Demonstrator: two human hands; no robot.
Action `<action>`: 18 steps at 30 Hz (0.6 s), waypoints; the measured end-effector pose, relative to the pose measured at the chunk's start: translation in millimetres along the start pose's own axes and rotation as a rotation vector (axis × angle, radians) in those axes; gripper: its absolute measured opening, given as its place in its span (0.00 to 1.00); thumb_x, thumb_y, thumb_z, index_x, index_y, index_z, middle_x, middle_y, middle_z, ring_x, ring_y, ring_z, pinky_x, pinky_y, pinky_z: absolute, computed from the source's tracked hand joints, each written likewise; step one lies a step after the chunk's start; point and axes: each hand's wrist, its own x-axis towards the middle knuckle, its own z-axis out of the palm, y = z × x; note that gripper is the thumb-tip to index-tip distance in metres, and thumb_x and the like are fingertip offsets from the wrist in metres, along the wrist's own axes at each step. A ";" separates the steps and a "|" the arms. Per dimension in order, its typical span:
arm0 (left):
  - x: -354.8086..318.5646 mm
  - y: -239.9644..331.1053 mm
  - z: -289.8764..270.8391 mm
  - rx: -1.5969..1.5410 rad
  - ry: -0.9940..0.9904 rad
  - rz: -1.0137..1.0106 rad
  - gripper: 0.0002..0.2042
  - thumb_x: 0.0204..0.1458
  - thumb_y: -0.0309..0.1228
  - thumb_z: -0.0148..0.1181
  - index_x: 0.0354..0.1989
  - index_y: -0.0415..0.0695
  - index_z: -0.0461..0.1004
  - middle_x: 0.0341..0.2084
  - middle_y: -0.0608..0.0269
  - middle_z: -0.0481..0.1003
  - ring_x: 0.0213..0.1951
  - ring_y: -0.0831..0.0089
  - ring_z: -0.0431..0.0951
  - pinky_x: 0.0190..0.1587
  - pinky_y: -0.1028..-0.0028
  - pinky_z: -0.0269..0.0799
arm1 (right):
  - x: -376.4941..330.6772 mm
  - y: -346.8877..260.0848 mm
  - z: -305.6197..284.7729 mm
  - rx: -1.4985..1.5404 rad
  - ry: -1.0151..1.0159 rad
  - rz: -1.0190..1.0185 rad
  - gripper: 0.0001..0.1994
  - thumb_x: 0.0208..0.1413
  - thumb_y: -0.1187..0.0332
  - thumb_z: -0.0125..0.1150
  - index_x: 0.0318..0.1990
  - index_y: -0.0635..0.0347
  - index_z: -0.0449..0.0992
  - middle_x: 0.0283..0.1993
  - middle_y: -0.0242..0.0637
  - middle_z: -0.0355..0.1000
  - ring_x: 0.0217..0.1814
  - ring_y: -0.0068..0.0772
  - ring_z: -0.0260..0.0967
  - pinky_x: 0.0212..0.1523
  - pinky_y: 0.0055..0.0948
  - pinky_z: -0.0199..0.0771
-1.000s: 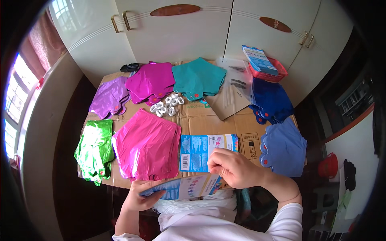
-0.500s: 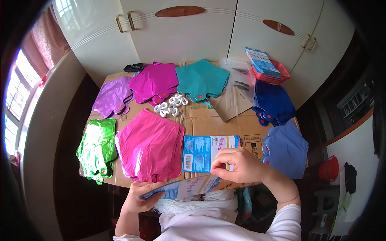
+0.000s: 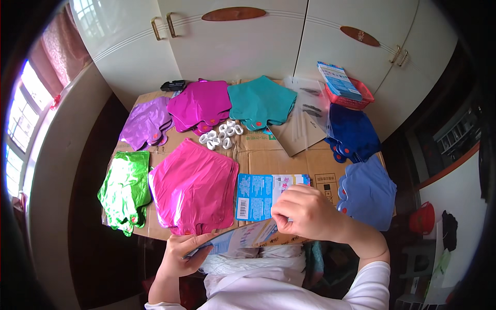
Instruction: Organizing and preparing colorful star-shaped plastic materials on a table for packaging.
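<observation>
My left hand [image 3: 182,251] grips the lower left edge of a stack of blue printed cards [image 3: 235,239] held at the table's near edge. My right hand [image 3: 305,211] is curled over the stack's right end, fingers pinching a card. One blue card [image 3: 257,195] lies flat on the cardboard just beyond that hand. A pile of pink foil balloons [image 3: 195,185] lies to the left of the card.
The cardboard-covered table [image 3: 268,155] carries piles of flat foil balloons: green [image 3: 124,190], purple [image 3: 146,123], magenta [image 3: 200,105], teal [image 3: 260,102], dark blue [image 3: 353,133], light blue [image 3: 368,192]. White ribbon rolls [image 3: 221,135], clear bags [image 3: 306,111] and a red basket [image 3: 347,89] sit behind. Cupboard doors [image 3: 243,41] stand beyond.
My right hand has shifted slightly along the card stack; the left hand keeps its grip. The view has tilted a little.
</observation>
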 end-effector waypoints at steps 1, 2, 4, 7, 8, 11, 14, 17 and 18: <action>0.0 0.3 0.6 -0.007 0.013 0.004 0.17 0.37 0.13 0.60 0.40 0.36 0.76 0.25 0.53 0.77 0.25 0.66 0.79 0.30 0.77 0.71 | 0.4 1.7 -0.3 0.076 0.004 0.051 0.04 0.36 0.77 0.61 0.22 0.60 0.72 0.22 0.34 0.70 0.25 0.32 0.69 0.27 0.27 0.70; -0.2 0.4 0.9 -0.014 0.027 0.008 0.18 0.37 0.13 0.60 0.40 0.37 0.76 0.25 0.53 0.77 0.24 0.66 0.79 0.29 0.77 0.71 | 0.4 3.4 -0.5 0.153 0.007 0.103 0.04 0.37 0.78 0.61 0.22 0.61 0.73 0.22 0.34 0.70 0.25 0.32 0.69 0.27 0.27 0.70; -1.0 0.6 0.7 -0.002 0.033 0.016 0.18 0.37 0.13 0.60 0.40 0.37 0.76 0.24 0.54 0.77 0.24 0.67 0.79 0.29 0.77 0.71 | -0.9 6.6 -2.4 0.312 -0.003 0.226 0.03 0.38 0.78 0.61 0.23 0.61 0.74 0.22 0.34 0.70 0.24 0.31 0.69 0.27 0.26 0.70; -0.5 0.2 0.9 0.023 0.039 0.039 0.18 0.37 0.13 0.60 0.40 0.38 0.76 0.22 0.55 0.76 0.21 0.68 0.78 0.26 0.78 0.70 | -0.7 7.5 -3.7 0.392 -0.025 0.228 0.02 0.39 0.78 0.61 0.24 0.62 0.75 0.23 0.34 0.71 0.25 0.30 0.70 0.27 0.26 0.70; -0.3 -0.1 1.1 0.033 0.040 0.049 0.18 0.36 0.13 0.60 0.40 0.38 0.76 0.21 0.55 0.76 0.20 0.69 0.77 0.25 0.78 0.69 | -0.4 7.3 -4.0 0.392 -0.033 0.199 0.02 0.40 0.78 0.61 0.24 0.62 0.75 0.23 0.34 0.72 0.25 0.29 0.70 0.28 0.25 0.70; -2.0 -1.3 0.6 0.056 0.030 0.036 0.18 0.36 0.14 0.61 0.41 0.40 0.77 0.17 0.57 0.74 0.16 0.71 0.74 0.21 0.79 0.66 | 1.5 4.3 -6.3 0.313 -0.070 0.133 0.03 0.39 0.78 0.61 0.23 0.61 0.75 0.23 0.34 0.71 0.25 0.30 0.70 0.28 0.26 0.70; -1.3 -3.7 5.1 0.068 0.067 0.072 0.19 0.36 0.14 0.61 0.40 0.41 0.77 0.14 0.58 0.72 0.14 0.72 0.72 0.18 0.78 0.64 | 0.5 4.3 -3.5 0.229 -0.037 0.081 0.03 0.37 0.78 0.61 0.23 0.61 0.75 0.22 0.34 0.71 0.25 0.31 0.70 0.28 0.26 0.70; -1.7 -2.4 3.7 0.114 0.034 0.075 0.19 0.36 0.15 0.62 0.40 0.41 0.77 0.14 0.59 0.72 0.14 0.72 0.71 0.18 0.78 0.64 | -2.0 3.5 -3.8 0.194 -0.070 0.079 0.02 0.39 0.76 0.61 0.24 0.61 0.74 0.23 0.35 0.70 0.26 0.35 0.69 0.28 0.29 0.69; -1.5 -2.1 4.0 0.111 0.039 0.073 0.19 0.36 0.15 0.62 0.40 0.41 0.77 0.14 0.59 0.71 0.13 0.72 0.71 0.18 0.78 0.63 | -2.5 2.6 -3.9 0.216 -0.066 0.107 0.02 0.39 0.76 0.61 0.24 0.61 0.74 0.23 0.35 0.70 0.26 0.34 0.69 0.27 0.28 0.69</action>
